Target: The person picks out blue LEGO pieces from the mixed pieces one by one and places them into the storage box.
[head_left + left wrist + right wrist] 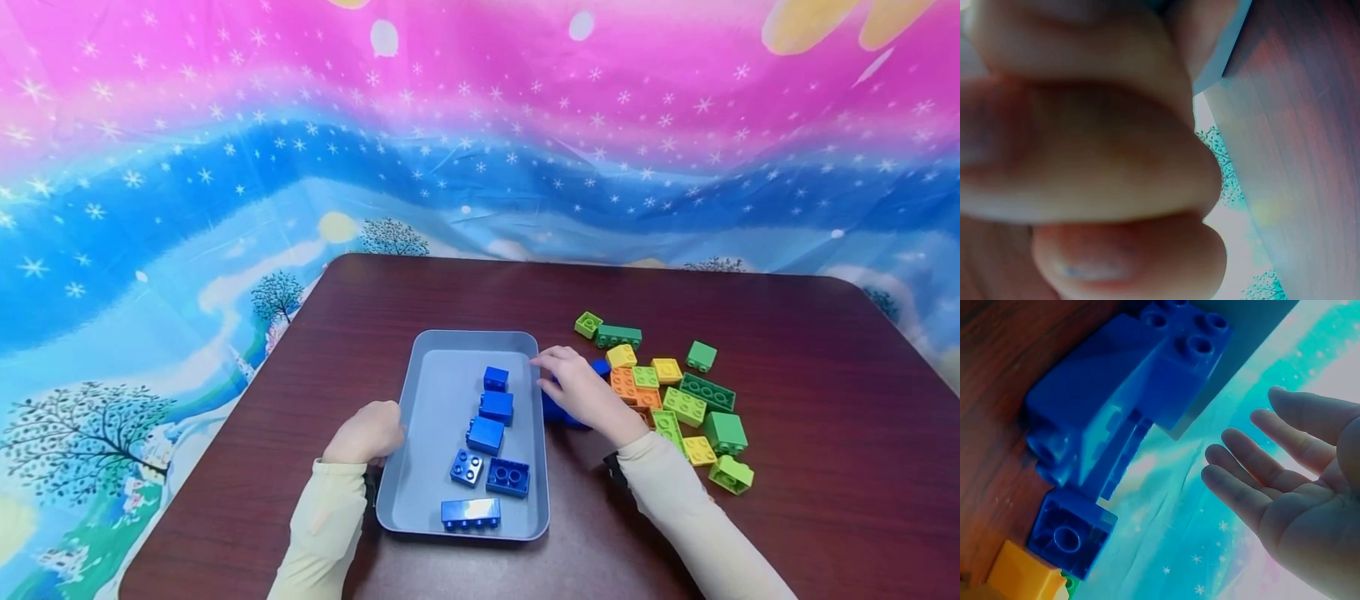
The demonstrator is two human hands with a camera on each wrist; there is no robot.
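A grey tray (435,417) lies on the table with several blue toy bricks (485,435) inside it. At the tray's left edge, my left hand (367,432) grips the rim with curled fingers; the left wrist view shows those fingers (1110,150) close up, covering much of the tray. Over the tray's right rim hovers my right hand (581,385), holding nothing, its fingers (1247,456) loosely extended in the right wrist view. Below and beside it are more blue bricks (1097,387) on the table, partly hidden by the hand in the head view.
Right of the right hand spreads a loose pile of green bricks (726,433), yellow bricks (666,371) and orange bricks (622,385) on the dark wooden table (825,375). A patterned cloth (480,125) hangs behind the table's far edge.
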